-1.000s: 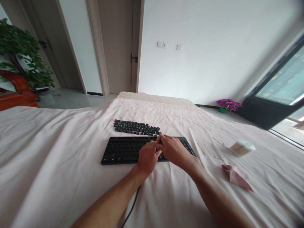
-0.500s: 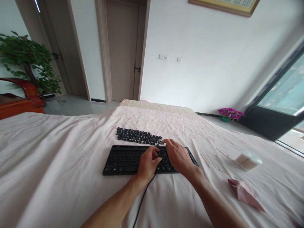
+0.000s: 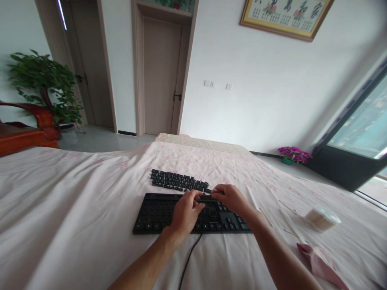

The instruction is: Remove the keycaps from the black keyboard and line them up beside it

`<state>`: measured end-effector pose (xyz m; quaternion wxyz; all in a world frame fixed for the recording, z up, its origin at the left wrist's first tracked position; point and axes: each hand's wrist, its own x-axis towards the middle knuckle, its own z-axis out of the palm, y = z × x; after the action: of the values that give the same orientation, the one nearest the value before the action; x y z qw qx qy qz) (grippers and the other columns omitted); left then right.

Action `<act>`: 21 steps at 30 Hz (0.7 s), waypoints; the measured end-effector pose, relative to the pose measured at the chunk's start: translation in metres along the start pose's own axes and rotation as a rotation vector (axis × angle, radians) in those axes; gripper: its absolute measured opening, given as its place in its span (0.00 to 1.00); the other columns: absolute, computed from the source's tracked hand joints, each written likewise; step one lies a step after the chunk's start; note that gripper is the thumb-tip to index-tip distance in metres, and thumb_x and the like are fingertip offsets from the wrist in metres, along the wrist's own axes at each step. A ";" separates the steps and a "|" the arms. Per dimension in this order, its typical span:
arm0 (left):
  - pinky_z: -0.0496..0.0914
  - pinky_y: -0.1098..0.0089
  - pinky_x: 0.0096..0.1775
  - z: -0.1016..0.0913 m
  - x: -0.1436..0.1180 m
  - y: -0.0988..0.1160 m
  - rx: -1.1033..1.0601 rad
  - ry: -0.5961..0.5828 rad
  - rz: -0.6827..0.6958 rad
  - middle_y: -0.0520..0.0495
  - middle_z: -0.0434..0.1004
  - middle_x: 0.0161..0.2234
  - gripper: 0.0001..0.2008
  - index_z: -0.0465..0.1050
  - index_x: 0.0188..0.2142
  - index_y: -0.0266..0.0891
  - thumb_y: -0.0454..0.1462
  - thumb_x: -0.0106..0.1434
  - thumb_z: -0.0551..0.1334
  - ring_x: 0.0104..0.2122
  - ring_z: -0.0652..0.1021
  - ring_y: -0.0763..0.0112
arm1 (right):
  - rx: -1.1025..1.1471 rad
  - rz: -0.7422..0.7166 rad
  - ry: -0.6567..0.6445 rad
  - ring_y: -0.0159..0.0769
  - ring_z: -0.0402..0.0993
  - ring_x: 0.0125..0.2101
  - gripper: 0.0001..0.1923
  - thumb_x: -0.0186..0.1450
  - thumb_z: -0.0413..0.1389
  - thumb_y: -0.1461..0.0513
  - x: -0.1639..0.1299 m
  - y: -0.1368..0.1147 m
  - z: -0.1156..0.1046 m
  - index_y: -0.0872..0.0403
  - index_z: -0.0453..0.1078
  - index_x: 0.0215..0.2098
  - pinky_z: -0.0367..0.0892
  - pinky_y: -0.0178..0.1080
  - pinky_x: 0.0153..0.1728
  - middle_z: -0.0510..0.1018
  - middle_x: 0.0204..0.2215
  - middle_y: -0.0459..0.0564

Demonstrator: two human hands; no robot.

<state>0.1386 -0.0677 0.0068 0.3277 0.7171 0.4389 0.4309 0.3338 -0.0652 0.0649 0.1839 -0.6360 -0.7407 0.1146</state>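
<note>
Here both hands sit over the black keyboard (image 3: 169, 213) on the pink sheet (image 3: 75, 201): the left hand (image 3: 185, 212) rests curled on its middle, the right hand (image 3: 231, 198) pinches at the far edge, just beside the row of loose keycaps (image 3: 178, 181); what it grips can't be made out.

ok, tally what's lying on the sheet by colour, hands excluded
Black: 2, the keyboard under the left hand and right hand, and the batch of loose keycaps counted as one.
Pink: 1, the folded cloth.
White or pale: 1, the swab tub.
Thin sticks near the tub are too faint to count.
Total: 4.
</note>
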 end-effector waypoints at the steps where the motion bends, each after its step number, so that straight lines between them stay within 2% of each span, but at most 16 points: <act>1: 0.68 0.71 0.40 -0.007 0.003 -0.001 0.058 -0.010 0.000 0.51 0.75 0.38 0.13 0.71 0.42 0.43 0.32 0.57 0.62 0.34 0.75 0.72 | -0.004 0.021 0.029 0.34 0.72 0.29 0.12 0.61 0.53 0.56 0.010 0.004 -0.001 0.52 0.76 0.32 0.58 0.33 0.29 0.79 0.27 0.45; 6: 0.65 0.67 0.45 -0.035 0.009 -0.017 0.382 -0.106 0.106 0.49 0.75 0.36 0.08 0.73 0.36 0.42 0.31 0.56 0.64 0.41 0.74 0.66 | -0.180 0.210 0.079 0.35 0.73 0.31 0.11 0.59 0.54 0.58 0.065 0.018 0.003 0.52 0.77 0.35 0.57 0.33 0.28 0.80 0.30 0.48; 10: 0.65 0.67 0.47 -0.041 0.001 -0.032 0.422 -0.150 0.193 0.49 0.73 0.37 0.06 0.73 0.35 0.42 0.32 0.57 0.64 0.42 0.72 0.65 | -0.232 0.247 0.065 0.37 0.74 0.35 0.11 0.58 0.55 0.59 0.097 0.021 0.018 0.52 0.78 0.35 0.57 0.33 0.28 0.80 0.33 0.51; 15: 0.65 0.66 0.47 -0.039 -0.006 -0.038 0.395 -0.128 0.207 0.50 0.72 0.37 0.06 0.73 0.35 0.42 0.32 0.57 0.64 0.43 0.71 0.65 | -0.275 0.264 0.036 0.40 0.74 0.37 0.12 0.58 0.55 0.60 0.118 0.023 0.032 0.51 0.78 0.36 0.58 0.35 0.31 0.80 0.35 0.53; 21: 0.65 0.66 0.47 -0.040 -0.003 -0.036 0.402 -0.133 0.206 0.49 0.71 0.37 0.05 0.74 0.35 0.42 0.32 0.58 0.64 0.42 0.71 0.65 | -0.303 0.279 -0.008 0.40 0.74 0.39 0.12 0.58 0.56 0.58 0.127 0.023 0.041 0.49 0.78 0.38 0.61 0.35 0.34 0.80 0.37 0.52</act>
<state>0.0891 -0.0520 -0.0083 0.1606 0.8358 0.4179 0.3177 0.3222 0.0664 0.0345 0.0653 -0.7523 -0.6549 0.0289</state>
